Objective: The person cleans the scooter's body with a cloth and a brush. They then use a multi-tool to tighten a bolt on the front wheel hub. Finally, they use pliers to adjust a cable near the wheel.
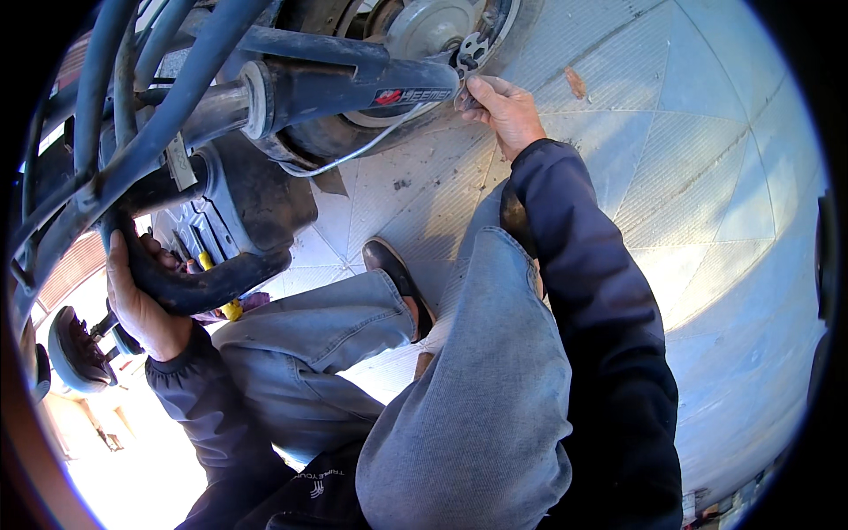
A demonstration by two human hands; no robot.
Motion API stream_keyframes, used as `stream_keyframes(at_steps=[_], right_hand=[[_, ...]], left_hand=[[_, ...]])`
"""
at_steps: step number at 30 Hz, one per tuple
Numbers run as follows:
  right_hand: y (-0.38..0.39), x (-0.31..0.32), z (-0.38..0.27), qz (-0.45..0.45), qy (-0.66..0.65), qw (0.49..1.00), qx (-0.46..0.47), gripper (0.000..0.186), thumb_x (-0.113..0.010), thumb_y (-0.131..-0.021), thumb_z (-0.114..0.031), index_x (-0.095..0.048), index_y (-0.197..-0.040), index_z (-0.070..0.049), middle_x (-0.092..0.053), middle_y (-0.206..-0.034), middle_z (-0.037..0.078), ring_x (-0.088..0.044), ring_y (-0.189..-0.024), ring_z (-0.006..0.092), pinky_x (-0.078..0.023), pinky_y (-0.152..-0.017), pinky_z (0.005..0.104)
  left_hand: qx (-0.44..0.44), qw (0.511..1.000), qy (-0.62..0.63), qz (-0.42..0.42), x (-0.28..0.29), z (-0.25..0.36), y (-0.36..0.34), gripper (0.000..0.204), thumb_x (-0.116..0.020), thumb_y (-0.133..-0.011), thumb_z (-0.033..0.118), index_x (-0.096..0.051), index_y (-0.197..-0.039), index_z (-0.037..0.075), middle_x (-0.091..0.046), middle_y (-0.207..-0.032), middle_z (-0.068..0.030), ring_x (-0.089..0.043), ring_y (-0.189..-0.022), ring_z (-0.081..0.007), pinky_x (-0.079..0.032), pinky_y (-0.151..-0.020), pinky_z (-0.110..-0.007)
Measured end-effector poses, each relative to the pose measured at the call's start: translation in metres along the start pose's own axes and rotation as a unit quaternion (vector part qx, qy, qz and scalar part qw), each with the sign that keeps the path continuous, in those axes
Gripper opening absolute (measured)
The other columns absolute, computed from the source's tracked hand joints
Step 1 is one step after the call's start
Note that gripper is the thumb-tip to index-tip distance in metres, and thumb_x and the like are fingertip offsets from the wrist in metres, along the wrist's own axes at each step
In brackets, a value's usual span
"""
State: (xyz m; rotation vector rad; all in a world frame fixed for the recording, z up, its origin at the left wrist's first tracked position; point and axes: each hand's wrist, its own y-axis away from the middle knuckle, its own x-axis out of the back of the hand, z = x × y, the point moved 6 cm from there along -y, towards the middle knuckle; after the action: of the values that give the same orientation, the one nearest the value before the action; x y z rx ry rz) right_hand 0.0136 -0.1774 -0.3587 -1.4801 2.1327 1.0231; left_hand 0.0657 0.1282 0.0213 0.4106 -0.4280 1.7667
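Note:
My right hand (pixel 503 110) pinches a flat metal spanner (pixel 473 51) with several cut-out holes. The spanner meets the axle end of the wheel (pixel 433 31), beside the lower end of a dark fork leg (pixel 353 84). What lies under my fingertips is partly hidden. My left hand (pixel 146 300) wraps round a thick black curved bar (pixel 199 287) on the vehicle, and its fingertips show through the gap behind it. A pale cable (pixel 371 146) runs loosely below the fork leg.
Dark frame tubes (pixel 168 106) fill the upper left. Several tools, one a yellow-handled tool (pixel 231 309), lie beyond the bar. My bent knees (pixel 468 371) rise in the middle. Patterned floor tiles (pixel 680 177) and a dry leaf (pixel 576 82) are to the right.

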Motion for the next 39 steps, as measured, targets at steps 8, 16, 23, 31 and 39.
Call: stream_keyframes(at_steps=[8,16,23,31,39], right_hand=[[0.001,-0.004,0.005,-0.01,-0.06,0.998,-0.026,0.032,-0.063,-0.094,-0.026,-0.062,-0.106,0.003,-0.065,-0.091,0.007,-0.063,-0.083,0.0152,-0.055,-0.073,0.0287],[0.015,-0.01,-0.017,0.016,0.156,0.987,0.039,0.043,-0.065,-0.091,-0.03,-0.06,-0.117,0.004,-0.065,-0.098,0.009,-0.063,-0.089,0.017,-0.052,-0.073,0.0293],[0.015,-0.031,-0.028,0.091,0.408,0.901,0.118,0.051,-0.073,-0.076,-0.032,-0.062,-0.111,0.004,-0.067,-0.097,0.018,-0.065,-0.087,0.0301,-0.05,-0.079,0.0374],[0.013,-0.043,-0.018,0.11,0.392,0.908,0.105,0.04,-0.069,-0.076,-0.029,-0.062,-0.096,0.004,-0.067,-0.088,0.022,-0.065,-0.085,0.038,-0.05,-0.078,0.0411],[0.024,-0.05,-0.033,0.081,0.436,0.893,0.075,0.043,-0.067,-0.078,-0.033,-0.06,-0.093,0.007,-0.067,-0.088,0.026,-0.065,-0.086,0.0399,-0.049,-0.08,0.043]], left_hand=[[0.009,1.0,-0.001,0.01,0.001,0.0,0.001,0.036,-0.062,-0.091,0.036,-0.059,-0.099,0.001,-0.062,-0.076,-0.0073,-0.059,-0.059,-0.0119,-0.05,-0.054,-0.022],[0.002,1.0,-0.006,0.013,0.001,0.001,0.001,0.037,-0.063,-0.089,0.037,-0.059,-0.098,0.001,-0.062,-0.077,-0.0079,-0.06,-0.06,-0.0129,-0.051,-0.056,-0.023],[0.004,1.0,-0.012,0.0,-0.001,0.001,0.002,0.038,-0.061,-0.09,0.04,-0.059,-0.097,0.003,-0.062,-0.076,-0.0068,-0.06,-0.06,-0.0119,-0.051,-0.054,-0.022],[-0.002,1.0,-0.005,0.004,-0.001,0.0,0.002,0.037,-0.062,-0.09,0.038,-0.058,-0.101,0.003,-0.062,-0.076,-0.0065,-0.06,-0.06,-0.0116,-0.05,-0.055,-0.022],[0.0,1.0,-0.001,-0.001,0.003,-0.002,-0.001,0.037,-0.062,-0.091,0.037,-0.06,-0.104,0.002,-0.062,-0.075,-0.0053,-0.06,-0.06,-0.011,-0.05,-0.058,-0.021]])
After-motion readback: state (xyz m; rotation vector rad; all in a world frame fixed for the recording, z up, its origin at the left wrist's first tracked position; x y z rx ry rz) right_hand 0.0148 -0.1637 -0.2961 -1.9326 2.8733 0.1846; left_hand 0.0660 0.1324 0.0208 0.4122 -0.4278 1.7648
